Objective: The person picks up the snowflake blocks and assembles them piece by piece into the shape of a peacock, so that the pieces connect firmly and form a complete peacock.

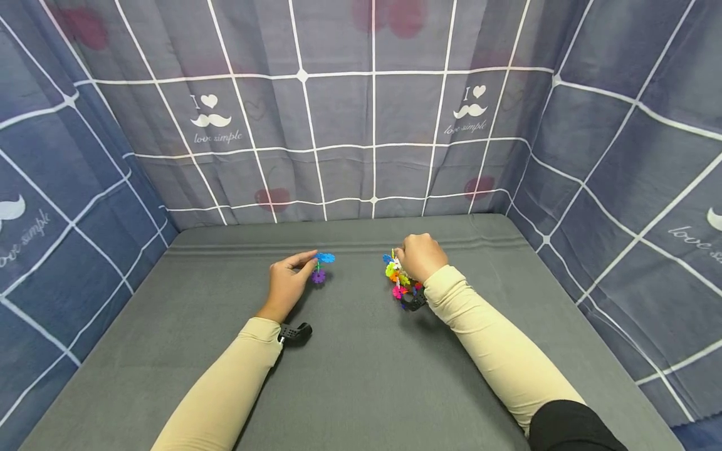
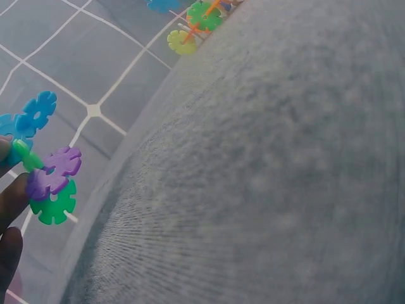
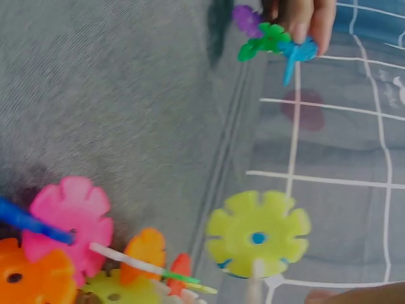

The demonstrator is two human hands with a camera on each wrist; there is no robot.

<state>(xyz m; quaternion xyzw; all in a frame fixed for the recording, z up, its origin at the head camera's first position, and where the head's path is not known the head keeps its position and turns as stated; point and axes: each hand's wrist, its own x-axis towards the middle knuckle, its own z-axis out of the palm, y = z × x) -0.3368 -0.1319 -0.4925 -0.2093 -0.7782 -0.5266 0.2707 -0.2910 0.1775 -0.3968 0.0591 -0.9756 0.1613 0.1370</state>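
My left hand (image 1: 286, 285) pinches a small cluster of notched plastic snowflake discs between thumb and fingertips. In the left wrist view its blue discs (image 2: 40, 109) are at the fingertips, with a purple disc (image 2: 56, 173) and a green disc (image 2: 53, 206) below. To the right, my right hand (image 1: 424, 257) has curled fingers gripping a bigger cluster of joined snowflake discs (image 1: 398, 292), partly hidden behind the hand and wrist. Pink (image 3: 69, 225), orange (image 3: 31, 275) and yellow-green (image 3: 258, 231) discs stand out in the right wrist view.
Grey cloth (image 1: 350, 376) covers the table under both hands. Blue-grey checked curtains (image 1: 338, 113) stand behind the table and along both sides. A black wrist camera mount (image 1: 296, 334) sits on the left wrist, another (image 1: 416, 301) on the right.
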